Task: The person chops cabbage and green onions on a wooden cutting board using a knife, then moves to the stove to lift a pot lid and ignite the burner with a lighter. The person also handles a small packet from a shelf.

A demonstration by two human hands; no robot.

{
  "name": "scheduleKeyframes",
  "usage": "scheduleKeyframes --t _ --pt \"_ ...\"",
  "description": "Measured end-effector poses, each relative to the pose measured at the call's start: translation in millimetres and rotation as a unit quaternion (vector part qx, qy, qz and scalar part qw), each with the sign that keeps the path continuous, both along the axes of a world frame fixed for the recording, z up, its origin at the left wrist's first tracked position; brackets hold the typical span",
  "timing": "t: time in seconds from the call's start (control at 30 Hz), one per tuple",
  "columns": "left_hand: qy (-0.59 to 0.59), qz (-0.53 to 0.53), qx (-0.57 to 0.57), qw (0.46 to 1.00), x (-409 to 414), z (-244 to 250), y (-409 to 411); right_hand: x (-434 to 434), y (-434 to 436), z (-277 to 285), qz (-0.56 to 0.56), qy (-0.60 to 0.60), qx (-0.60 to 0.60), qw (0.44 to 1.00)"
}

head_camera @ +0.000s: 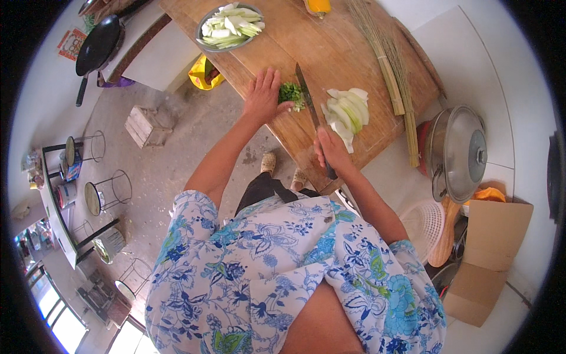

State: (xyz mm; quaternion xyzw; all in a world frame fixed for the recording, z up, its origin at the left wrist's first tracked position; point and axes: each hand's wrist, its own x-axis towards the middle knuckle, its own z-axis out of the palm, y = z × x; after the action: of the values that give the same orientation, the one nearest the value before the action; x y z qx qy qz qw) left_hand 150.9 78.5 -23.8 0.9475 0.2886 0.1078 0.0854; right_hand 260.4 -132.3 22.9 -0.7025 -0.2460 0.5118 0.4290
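Observation:
My right hand point(332, 148) grips the dark handle of a long kitchen knife point(307, 94), whose blade points away from me over the wooden table point(283, 132). Just left of the blade lies a small heap of chopped green vegetable point(290, 94), perhaps scallion. Flat at the heap's left side rests my left hand point(264, 98), fingers apart and thumb along the near edge of the greens. To the right of the knife, pale green-white vegetable slices point(347, 113) are spread in a pile. A grey bowl point(204, 44) at the far left holds cut strips point(230, 26) of similar colour.
Two straw whisk brooms point(389, 75) lie along the table's right side. At the far edge sits a yellow-orange vegetable point(318, 6). A lidded steel pot point(462, 155), a white plastic basket point(422, 225) and a cardboard box point(491, 248) stand to the right. A wooden stool point(146, 126) is on the floor.

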Motion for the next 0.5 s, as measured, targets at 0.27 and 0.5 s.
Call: scheduleKeyframes --t 0.27,0.5 --pt "-0.061 0.017 -0.081 0.995 23.2 -6.4 -12.6 17.6 18.3 8.1 0.046 -0.073 -0.030 0.996" --pt "-0.173 -0.015 -0.166 0.971 18.1 -13.0 -17.0 17.2 7.3 19.7 0.045 0.012 -0.024 0.999"
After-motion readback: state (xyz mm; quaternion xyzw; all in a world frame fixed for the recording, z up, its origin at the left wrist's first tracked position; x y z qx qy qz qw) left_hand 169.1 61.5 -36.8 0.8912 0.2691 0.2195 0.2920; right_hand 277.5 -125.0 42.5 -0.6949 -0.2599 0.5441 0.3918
